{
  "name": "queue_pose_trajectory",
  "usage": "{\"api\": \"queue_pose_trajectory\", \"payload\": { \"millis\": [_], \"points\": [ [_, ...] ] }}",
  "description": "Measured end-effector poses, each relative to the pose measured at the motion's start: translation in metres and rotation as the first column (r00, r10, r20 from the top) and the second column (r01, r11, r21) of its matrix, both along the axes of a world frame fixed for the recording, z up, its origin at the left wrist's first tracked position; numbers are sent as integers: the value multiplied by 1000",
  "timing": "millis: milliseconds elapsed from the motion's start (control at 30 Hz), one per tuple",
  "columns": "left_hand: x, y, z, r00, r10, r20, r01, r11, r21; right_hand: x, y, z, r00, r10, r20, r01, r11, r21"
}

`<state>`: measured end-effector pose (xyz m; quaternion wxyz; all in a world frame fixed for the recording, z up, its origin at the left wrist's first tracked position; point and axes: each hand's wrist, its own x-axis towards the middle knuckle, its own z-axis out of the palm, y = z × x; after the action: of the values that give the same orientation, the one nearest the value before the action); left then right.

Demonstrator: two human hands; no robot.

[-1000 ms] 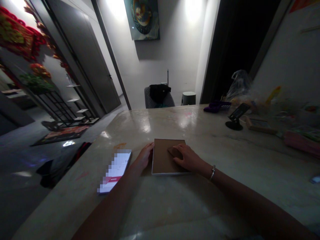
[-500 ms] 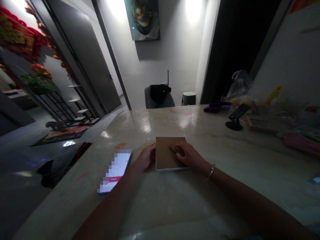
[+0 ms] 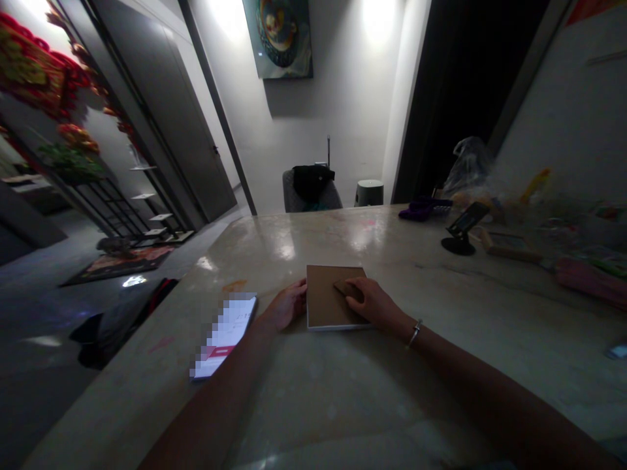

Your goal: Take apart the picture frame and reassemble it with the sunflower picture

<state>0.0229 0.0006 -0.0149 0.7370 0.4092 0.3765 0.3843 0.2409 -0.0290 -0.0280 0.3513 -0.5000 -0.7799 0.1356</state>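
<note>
A square brown board with a thin white rim (image 3: 323,303), looking like the back of a picture frame, lies on the table in front of me. My left hand (image 3: 288,305) grips its left edge, with the fingertips partly hidden against its side. My right hand (image 3: 372,301) rests over its right half, fingers curled and pinched on a small pointed brown flap (image 3: 341,286) near the middle of the board. The flap's far part is covered by those fingers. A phone with a lit screen (image 3: 230,333) lies left of my left forearm.
The pale stone table (image 3: 313,391) spreads around the board. To the right stand a black phone stand (image 3: 463,232), a wooden frame (image 3: 509,245), a purple item (image 3: 416,210) and a clear plastic bag (image 3: 467,166). A chair (image 3: 291,192) and a stool (image 3: 369,192) are beyond the far edge.
The board has shifted very slightly away from me and to the right. The fingers of my right hand have curled a little more around the flap; my left hand stays at the edge.
</note>
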Motion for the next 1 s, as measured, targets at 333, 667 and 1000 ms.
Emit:
{"api": "queue_pose_trajectory", "payload": {
  "millis": [333,667,1000],
  "points": [
    [0,-7,2,953,-286,100,281,958,65,6,8,-5,996,-79,-34,80,997,21],
    [-6,-2,-5,939,-339,53,334,938,92,10,13,-10,993,-98,-62,100,995,25],
    [-4,-1,-8,956,-288,64,284,957,66,9,13,-8,994,-83,-77,85,996,28]
  ]
}}
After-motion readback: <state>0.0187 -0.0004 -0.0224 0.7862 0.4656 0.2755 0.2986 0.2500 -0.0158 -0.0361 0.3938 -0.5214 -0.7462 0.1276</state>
